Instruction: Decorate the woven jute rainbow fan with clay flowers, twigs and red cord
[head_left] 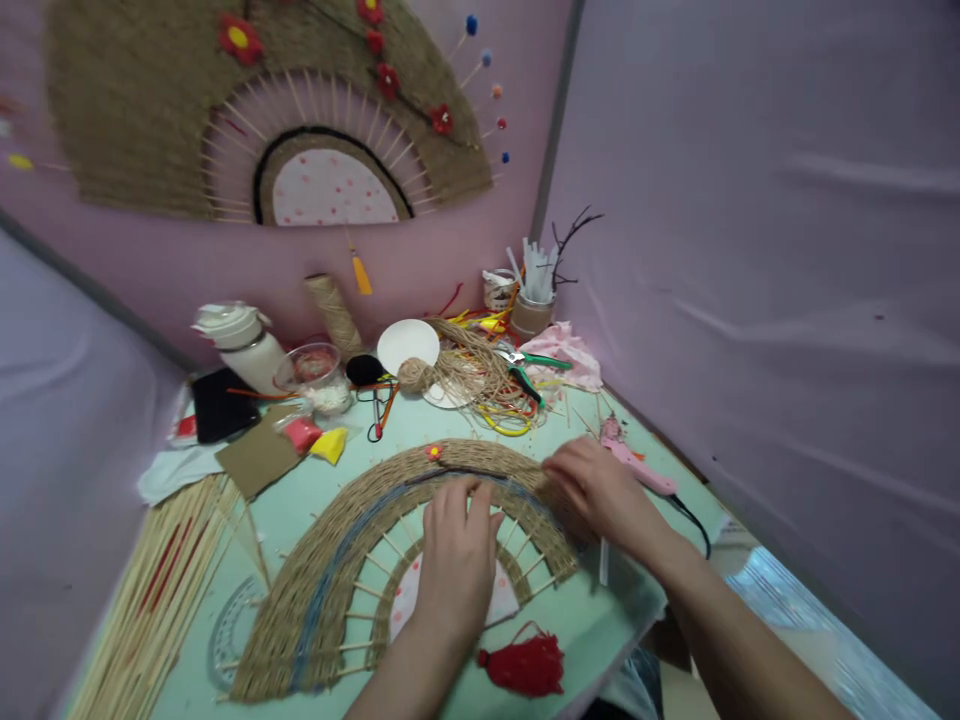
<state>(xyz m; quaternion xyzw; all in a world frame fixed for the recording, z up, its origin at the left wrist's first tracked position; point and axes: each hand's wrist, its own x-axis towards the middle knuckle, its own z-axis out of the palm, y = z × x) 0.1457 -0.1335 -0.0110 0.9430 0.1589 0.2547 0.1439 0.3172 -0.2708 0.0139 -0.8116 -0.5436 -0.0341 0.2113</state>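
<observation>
A half-round woven twine fan point(360, 505) with stick ribs and a grey-blue band lies on the table. A thin dark twig point(480, 471) rests along its upper band, beside a small red flower with a yellow centre point(434, 453). My left hand point(459, 550) reaches over the fan's middle, its bent fingers pressing the twig against the weave. At the fan's right side, my right hand point(600, 490) has its fingers drawn together; whatever is between them is hidden. Below the fan lies a red tassel point(523, 661).
A pink glue gun point(637, 468) lies right of the fan. Behind are green-handled pliers point(536, 359), tangled twine point(476, 360), a white bottle point(244, 345) and a jar of white sticks point(533, 310). Thin sticks point(161, 590) are heaped at left. A larger fan point(142, 110) hangs on the wall.
</observation>
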